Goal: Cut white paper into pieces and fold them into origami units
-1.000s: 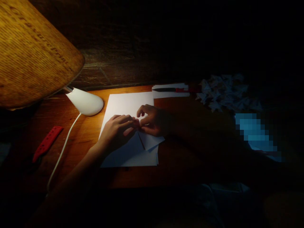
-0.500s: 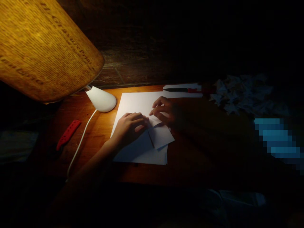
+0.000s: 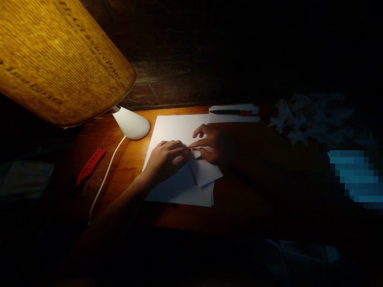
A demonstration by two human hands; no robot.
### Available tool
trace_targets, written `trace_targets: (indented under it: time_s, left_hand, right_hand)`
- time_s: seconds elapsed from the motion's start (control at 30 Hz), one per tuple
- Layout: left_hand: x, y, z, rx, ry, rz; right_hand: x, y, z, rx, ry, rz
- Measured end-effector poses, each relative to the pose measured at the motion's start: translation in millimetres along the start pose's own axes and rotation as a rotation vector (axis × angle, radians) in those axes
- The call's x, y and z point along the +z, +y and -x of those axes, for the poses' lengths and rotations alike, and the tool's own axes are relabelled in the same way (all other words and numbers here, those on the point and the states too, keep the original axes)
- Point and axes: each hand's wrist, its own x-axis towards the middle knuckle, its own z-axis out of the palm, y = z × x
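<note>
A folded sheet of white paper point(image 3: 203, 171) lies on a stack of white sheets point(image 3: 176, 127) on a wooden desk point(image 3: 128, 159). My left hand point(image 3: 166, 159) rests palm down on the folded sheet, fingers together and pressing its upper edge. My right hand point(image 3: 211, 142) is curled just to the right, its fingertips pinching the top corner of the same folded sheet. The fingertips of both hands nearly meet.
A lit lamp with a white base point(image 3: 131, 123), a white cord point(image 3: 104, 179) and a printed shade point(image 3: 60, 59) stands at the left. A red strip point(image 3: 90, 166) lies left of the cord. A pen point(image 3: 236, 113) and crumpled papers point(image 3: 311, 117) sit at the back right in shadow.
My right hand has come down from the sheet's upper part to pinch the top corner beside my left fingertips. The view has shifted slightly, so everything sits a little further right.
</note>
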Motion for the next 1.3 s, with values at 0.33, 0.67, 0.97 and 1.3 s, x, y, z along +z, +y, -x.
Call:
trace_targets:
  time_s: [0.33,0.67,0.97,1.3]
  left_hand:
    - [0.1,-1,0,-0.009,-0.004,-0.002]
    - [-2.6,3,-1,-0.035,-0.034,-0.013]
    - [-1.3,4,1,-0.032,-0.035,-0.055]
    - [-2.2,8,-1,-0.049,-0.043,0.006]
  right_hand:
    - [0,-8,-1,-0.025,-0.069,0.138]
    - [-2,-8,-3,-0.003,-0.080,0.122]
    - [-3,-11,1,-0.021,-0.045,0.171]
    - [-3,-14,3,-0.056,-0.103,0.308]
